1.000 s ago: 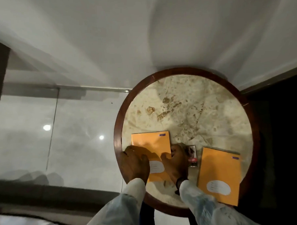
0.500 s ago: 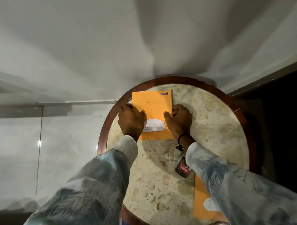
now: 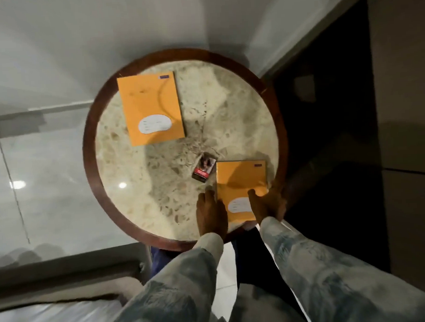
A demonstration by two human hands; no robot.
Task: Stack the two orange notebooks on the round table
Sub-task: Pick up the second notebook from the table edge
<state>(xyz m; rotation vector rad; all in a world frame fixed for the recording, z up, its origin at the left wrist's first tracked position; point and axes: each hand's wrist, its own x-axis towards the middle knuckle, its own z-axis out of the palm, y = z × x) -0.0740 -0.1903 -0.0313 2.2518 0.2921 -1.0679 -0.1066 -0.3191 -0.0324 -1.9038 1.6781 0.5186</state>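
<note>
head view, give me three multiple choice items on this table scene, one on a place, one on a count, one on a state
1. Where does the small red and black card lie?
A. on top of the far notebook
B. on the tabletop just left of the near notebook
C. on the floor

2. How many orange notebooks are on the round table?
A. one
B. two
C. three

3. How do the two notebooks stand to each other?
A. stacked
B. overlapping at a corner
C. apart, both flat

Answers:
1 B, the card sits beside the upper left corner of the near notebook.
2 B, the far notebook and the near one.
3 C, bare marble lies between them; the left hand and right hand flank only the near one.
</note>
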